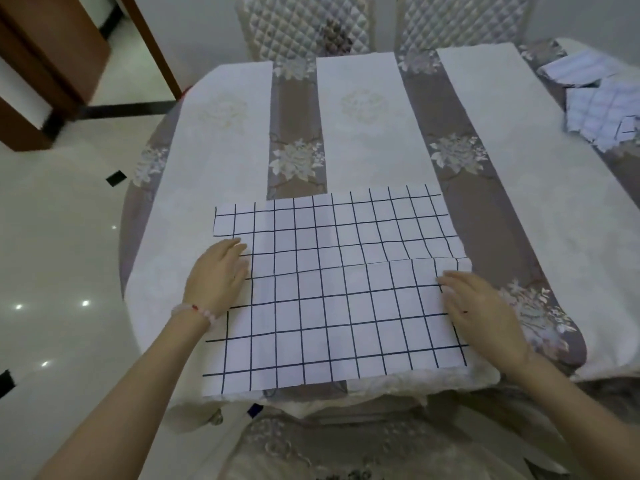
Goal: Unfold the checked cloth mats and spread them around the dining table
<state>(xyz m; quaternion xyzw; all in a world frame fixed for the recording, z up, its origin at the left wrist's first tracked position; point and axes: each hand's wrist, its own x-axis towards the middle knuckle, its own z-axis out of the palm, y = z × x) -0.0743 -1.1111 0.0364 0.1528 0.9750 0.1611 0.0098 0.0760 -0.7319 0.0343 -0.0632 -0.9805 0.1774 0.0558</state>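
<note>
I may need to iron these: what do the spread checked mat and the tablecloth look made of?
Checked mat: thin matte cloth, likely cotton; it shows sharp fold creases. Tablecloth: heavier fabric, faintly shiny, perhaps jacquard; its woven-looking flowers glint.
</note>
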